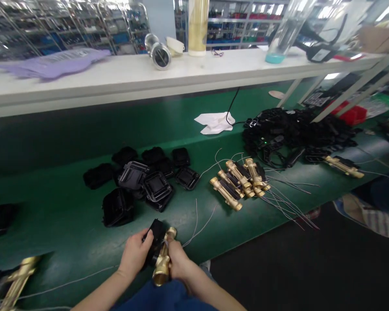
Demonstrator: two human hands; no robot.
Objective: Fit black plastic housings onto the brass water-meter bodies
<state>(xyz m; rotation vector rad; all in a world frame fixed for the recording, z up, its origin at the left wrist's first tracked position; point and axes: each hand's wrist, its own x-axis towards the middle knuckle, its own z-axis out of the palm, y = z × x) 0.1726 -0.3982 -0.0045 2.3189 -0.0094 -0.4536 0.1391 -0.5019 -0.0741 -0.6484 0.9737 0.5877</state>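
Note:
At the front edge of the green bench, my right hand [179, 259] is closed around a brass pipe fitting [162, 264] with threaded ends. My left hand [136, 252] grips a black plastic housing [155, 237], thumb on top, pressed against the fitting's side. Thin grey wires [197, 229] trail off to the right of the fitting. Just beyond my hands lies a loose heap of black square plastic cases [157, 186]. Further right, several brass fittings with black housings [236, 179] are piled, their wires spread out. My right fingertips are partly hidden behind the fitting.
Another brass fitting [21, 276] lies at the left front. A tangle of black parts and cables [288, 129] covers the right rear, beside a white cloth [215, 122]. A white shelf [116, 80] runs above the bench, holding purple bags and clear cylinders. A person's sleeve [387, 190] shows at far right.

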